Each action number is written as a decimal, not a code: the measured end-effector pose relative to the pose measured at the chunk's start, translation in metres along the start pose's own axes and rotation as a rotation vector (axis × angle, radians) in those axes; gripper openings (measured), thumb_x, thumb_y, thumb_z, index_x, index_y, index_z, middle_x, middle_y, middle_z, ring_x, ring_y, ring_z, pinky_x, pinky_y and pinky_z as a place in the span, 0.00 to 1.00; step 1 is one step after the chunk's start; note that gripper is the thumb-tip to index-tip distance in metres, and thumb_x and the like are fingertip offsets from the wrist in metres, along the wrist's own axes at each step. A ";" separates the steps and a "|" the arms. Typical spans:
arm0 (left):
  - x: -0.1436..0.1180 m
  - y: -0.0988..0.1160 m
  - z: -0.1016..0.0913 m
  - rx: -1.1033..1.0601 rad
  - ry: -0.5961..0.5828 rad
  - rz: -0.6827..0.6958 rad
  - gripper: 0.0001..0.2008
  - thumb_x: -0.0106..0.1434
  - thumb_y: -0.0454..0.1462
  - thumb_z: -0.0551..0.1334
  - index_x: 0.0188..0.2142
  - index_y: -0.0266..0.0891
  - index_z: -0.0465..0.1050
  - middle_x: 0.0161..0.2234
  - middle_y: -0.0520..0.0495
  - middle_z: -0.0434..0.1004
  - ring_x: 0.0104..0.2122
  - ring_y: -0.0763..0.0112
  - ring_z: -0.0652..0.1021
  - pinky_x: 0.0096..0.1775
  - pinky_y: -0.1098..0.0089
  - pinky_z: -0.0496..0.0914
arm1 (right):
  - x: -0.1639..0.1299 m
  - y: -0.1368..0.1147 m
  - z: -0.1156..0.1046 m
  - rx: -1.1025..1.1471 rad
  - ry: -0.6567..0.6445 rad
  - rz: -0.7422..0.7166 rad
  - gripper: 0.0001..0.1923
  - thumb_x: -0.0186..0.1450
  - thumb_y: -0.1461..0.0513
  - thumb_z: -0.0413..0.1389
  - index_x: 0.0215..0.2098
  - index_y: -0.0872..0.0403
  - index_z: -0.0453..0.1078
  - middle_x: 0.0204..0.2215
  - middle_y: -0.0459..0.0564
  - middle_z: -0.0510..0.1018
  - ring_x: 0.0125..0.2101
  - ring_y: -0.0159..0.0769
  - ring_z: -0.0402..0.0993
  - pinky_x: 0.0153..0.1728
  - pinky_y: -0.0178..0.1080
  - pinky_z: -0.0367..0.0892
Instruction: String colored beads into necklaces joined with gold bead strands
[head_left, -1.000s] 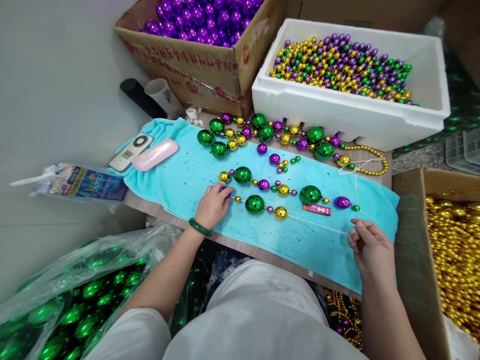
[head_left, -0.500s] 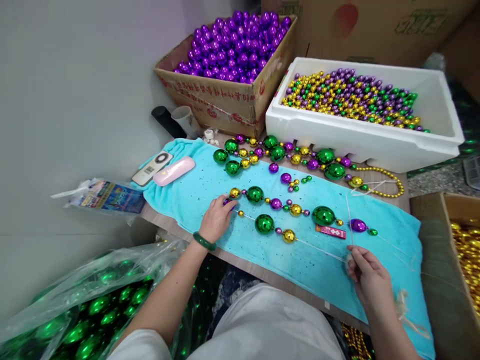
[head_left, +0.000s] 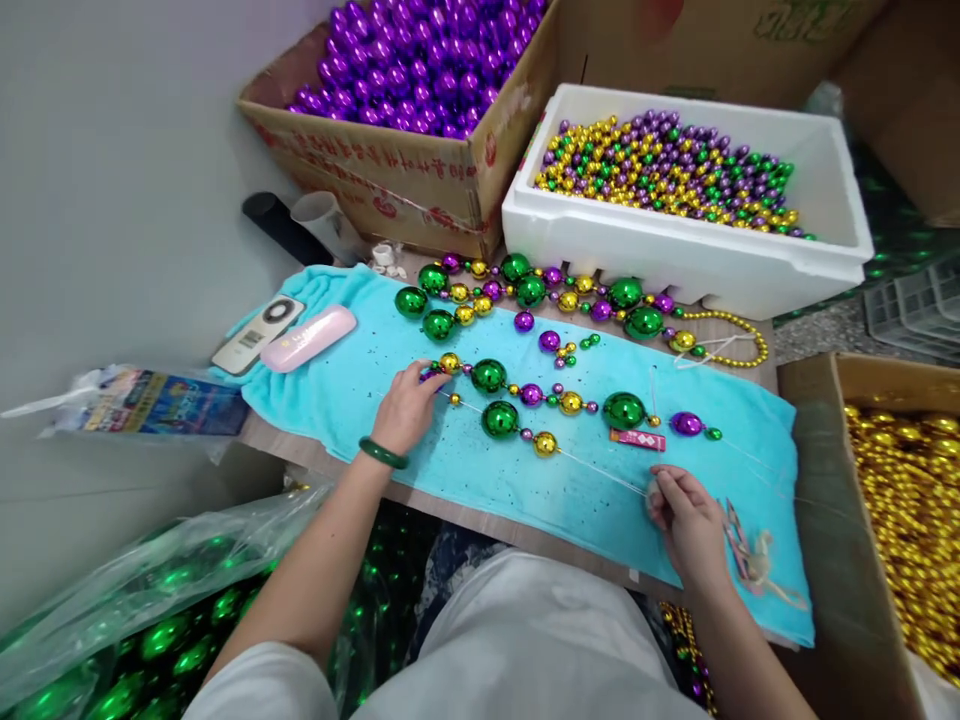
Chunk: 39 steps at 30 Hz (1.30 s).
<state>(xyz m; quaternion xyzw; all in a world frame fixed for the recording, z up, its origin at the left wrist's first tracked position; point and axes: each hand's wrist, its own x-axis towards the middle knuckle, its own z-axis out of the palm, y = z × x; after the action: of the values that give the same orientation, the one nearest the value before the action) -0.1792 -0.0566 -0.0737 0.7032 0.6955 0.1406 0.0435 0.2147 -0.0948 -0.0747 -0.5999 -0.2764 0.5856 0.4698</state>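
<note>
A strand of green, gold and purple beads [head_left: 555, 405] lies in two rows on a turquoise towel [head_left: 480, 470]. My left hand [head_left: 403, 408], with a green bangle on the wrist, pinches a small purple bead at the strand's left end. My right hand [head_left: 686, 525] pinches the thin white string [head_left: 600, 475] that trails from the strand's near row. A small red tag [head_left: 636, 439] lies beside the large green bead. A second, longer beaded strand [head_left: 540, 290] lies along the towel's far edge.
A cardboard box of purple balls [head_left: 420, 60] and a white foam box of small mixed beads [head_left: 675, 160] stand behind the towel. Gold beads fill a box [head_left: 907, 500] at right. A bag of green balls [head_left: 150, 630] sits lower left. A remote [head_left: 259, 335] and pink case [head_left: 309, 338] lie at left.
My right hand slid left and nearer along the towel, still pinching the string. My left hand stayed at the strand's left end. The camera view shifted.
</note>
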 end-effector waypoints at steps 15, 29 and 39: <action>-0.004 -0.007 0.001 -0.041 0.049 0.099 0.15 0.63 0.34 0.53 0.47 0.43 0.73 0.53 0.40 0.66 0.48 0.54 0.72 0.50 0.49 0.68 | -0.001 0.013 -0.002 -0.036 -0.070 -0.055 0.13 0.60 0.53 0.59 0.34 0.54 0.69 0.16 0.40 0.65 0.16 0.24 0.58 0.15 0.29 0.49; -0.004 0.002 -0.014 -0.130 0.027 0.059 0.20 0.63 0.44 0.51 0.53 0.72 0.61 0.60 0.67 0.58 0.50 0.51 0.72 0.51 0.39 0.67 | -0.001 0.007 0.005 -0.032 -0.086 -0.059 0.16 0.56 0.50 0.59 0.31 0.54 0.67 0.13 0.38 0.65 0.14 0.25 0.57 0.14 0.30 0.50; -0.009 0.006 -0.008 -0.149 0.092 0.009 0.17 0.62 0.44 0.53 0.50 0.54 0.67 0.56 0.54 0.64 0.53 0.51 0.69 0.54 0.42 0.65 | -0.003 0.009 -0.001 -0.068 -0.101 -0.069 0.14 0.58 0.51 0.58 0.32 0.54 0.68 0.14 0.39 0.65 0.14 0.25 0.57 0.14 0.30 0.49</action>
<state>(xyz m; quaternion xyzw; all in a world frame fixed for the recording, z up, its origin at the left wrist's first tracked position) -0.1754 -0.0667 -0.0652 0.6940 0.6812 0.2243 0.0630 0.2133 -0.1013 -0.0814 -0.5754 -0.3402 0.5888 0.4544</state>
